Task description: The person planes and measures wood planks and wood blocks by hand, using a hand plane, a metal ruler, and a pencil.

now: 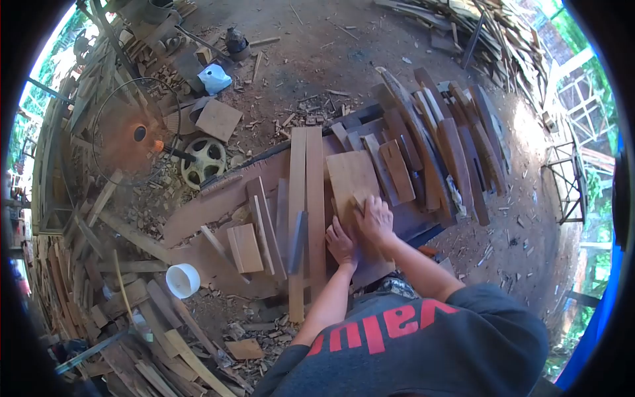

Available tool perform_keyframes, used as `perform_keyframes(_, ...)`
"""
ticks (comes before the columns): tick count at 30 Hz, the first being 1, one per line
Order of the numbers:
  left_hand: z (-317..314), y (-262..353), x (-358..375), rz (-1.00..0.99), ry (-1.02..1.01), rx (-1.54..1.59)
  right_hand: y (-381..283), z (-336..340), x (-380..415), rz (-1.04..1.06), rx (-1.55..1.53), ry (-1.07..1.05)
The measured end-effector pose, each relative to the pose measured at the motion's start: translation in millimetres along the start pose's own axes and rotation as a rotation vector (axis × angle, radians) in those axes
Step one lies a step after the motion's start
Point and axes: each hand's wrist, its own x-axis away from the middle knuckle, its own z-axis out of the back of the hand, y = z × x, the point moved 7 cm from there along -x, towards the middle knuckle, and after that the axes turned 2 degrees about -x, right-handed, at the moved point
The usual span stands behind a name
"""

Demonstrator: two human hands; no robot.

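The person is working at a low bench of rough timber, and both hands are lying on a wide flat board point(352, 178) near the middle of the view. The left hand point(341, 243) is resting palm-down with fingers spread on the near end of the board, gripping nothing. The right hand point(374, 219) is pressing flat on the board just beyond the left, fingers extended; something small, possibly a sanding block or rubbing pad, may be lying under the fingertips, but the view is too coarse to confirm it. The board is lying lengthwise away from the person, between two long narrow planks point(306, 205) on its left and a fanned row of darker slats point(436, 152) on its right. Judging by this layout, surface work on the board appears to be in progress rather than complete: the board is occupying the working position and is not yet placed among the slats. A dark flat bar point(297, 233), possibly a file, is lying unused across the narrow planks. A white cup point(182, 280) is standing on the ground to the left, among offcuts. A short square block point(245, 247) is lying untouched beside the planks.
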Motion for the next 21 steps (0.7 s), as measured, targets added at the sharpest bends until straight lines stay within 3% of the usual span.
perform_keyframes(4, 0.5, 2.4, -0.3, -0.002, -0.022, -0.008, -9.3, -0.4, -41.0, 0.012, -0.018, 0.192)
perform_keyframes(9, 3.6, 3.2, -4.4, 0.001, -0.022, -0.031, -39.5, 2.8, -140.7, -0.02, -0.005, 0.168)
perform_keyframes(13, 2.3, 3.0, -0.6, -0.026, 0.009, -0.006, -22.2, -2.4, -81.9, 0.081, 0.03, 0.215)
perform_keyframes(17, -3.6, -3.0, 0.1, -0.005, 0.03, -0.02, 8.2, -9.1, 14.1, 0.039, 0.028, 0.007)
perform_keyframes(21, 3.5, 4.2, -0.9, 0.011, -0.027, 0.008, -6.1, -6.8, -41.2, -0.026, 0.005, 0.16)
